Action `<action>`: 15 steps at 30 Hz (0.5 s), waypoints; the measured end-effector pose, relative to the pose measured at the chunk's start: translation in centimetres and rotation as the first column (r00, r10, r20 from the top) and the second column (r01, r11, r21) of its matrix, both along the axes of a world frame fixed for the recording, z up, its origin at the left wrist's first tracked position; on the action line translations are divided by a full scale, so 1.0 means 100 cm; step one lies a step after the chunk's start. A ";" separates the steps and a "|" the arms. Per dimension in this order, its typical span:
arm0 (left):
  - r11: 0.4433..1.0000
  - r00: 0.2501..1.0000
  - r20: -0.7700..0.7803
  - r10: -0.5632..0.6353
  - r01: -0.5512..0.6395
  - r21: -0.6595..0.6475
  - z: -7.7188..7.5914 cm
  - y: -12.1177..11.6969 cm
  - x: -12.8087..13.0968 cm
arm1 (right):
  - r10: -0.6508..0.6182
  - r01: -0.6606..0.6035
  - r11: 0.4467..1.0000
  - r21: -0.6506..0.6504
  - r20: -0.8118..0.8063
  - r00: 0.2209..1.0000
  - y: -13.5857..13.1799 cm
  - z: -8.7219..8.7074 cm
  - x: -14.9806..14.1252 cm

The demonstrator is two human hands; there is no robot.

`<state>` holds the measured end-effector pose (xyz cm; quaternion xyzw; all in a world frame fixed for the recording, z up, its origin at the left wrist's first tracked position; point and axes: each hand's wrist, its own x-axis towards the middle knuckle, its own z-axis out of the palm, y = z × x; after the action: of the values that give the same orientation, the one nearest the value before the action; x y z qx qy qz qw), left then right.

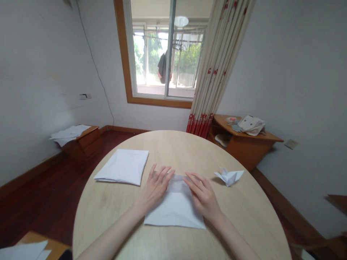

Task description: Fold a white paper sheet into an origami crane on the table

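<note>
A white sheet of paper lies partly folded on the round wooden table, right in front of me. My left hand rests flat on the sheet's upper left part, fingers stretched out and slightly spread. My right hand lies flat on its upper right part, fingers extended toward the fold at the top. Both hands press the paper down; neither grips it.
A stack of white paper sits on the table to the left. A folded paper crane stands to the right. Low wooden cabinets stand by the walls, one with papers, another with a bag.
</note>
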<state>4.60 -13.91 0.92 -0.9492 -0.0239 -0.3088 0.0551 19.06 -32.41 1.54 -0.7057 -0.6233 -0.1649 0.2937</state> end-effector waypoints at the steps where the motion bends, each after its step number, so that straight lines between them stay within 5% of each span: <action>1: 1.000 1.000 0.005 -0.008 0.008 -0.001 -0.006 0.001 0.000 | 0.012 -0.012 1.000 -0.019 0.017 1.000 0.002 -0.006 0.000; 8: 0.999 0.995 -0.090 -0.044 0.042 -0.020 -0.029 0.008 0.001 | 0.040 -0.040 0.984 -0.173 0.001 0.999 0.011 -0.028 -0.010; 15: 0.963 0.971 -0.169 -0.172 0.129 -0.236 -0.031 0.016 0.004 | 0.027 -0.078 0.924 -0.375 -0.139 0.990 0.009 -0.019 -0.021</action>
<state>5.01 -12.36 -2.21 -0.9733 0.0194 -0.2167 -0.0734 16.93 -31.48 -0.34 -0.7416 -0.6414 0.0133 0.1961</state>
